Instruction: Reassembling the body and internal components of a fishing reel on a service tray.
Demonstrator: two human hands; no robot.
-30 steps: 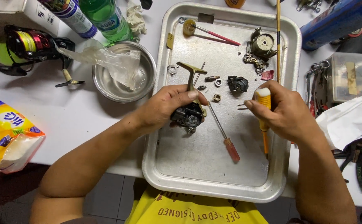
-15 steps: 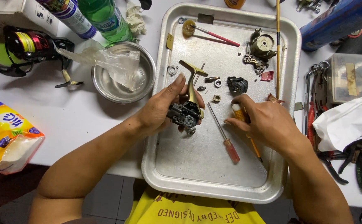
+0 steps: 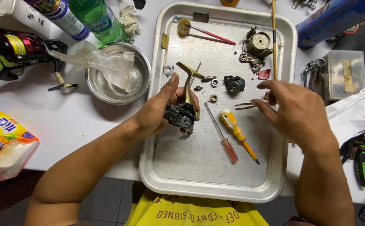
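The left hand [image 3: 159,111] has its grip closed around a dark fishing-reel body [image 3: 182,115] with a brass-coloured stem, thumb raised along its side, holding it just above the metal tray [image 3: 216,184]. The right hand [image 3: 293,111] now hangs with its grip loose and holding nothing, fingers [image 3: 263,106] half curled. A second ago that hand held the yellow-handled screwdriver [image 3: 236,129]; now the tool lies flat on the tray, just beside the red-handled screwdriver [image 3: 222,134], both between the two hands and slightly below the reel body. The reel body itself has hardly moved.

Near the right fingertips lie thin tweezers [image 3: 244,105]. Above them sit a black reel part [image 3: 234,83], small washers and a round gear housing [image 3: 258,43]. The tray rests on the white counter [image 3: 77,121]. To its left stand a steel bowl [image 3: 103,90] with a crumpled clear plastic bag [image 3: 107,62], a green bottle [image 3: 98,19], and a whole reel [image 3: 15,52] with a yellow-and-red spool.
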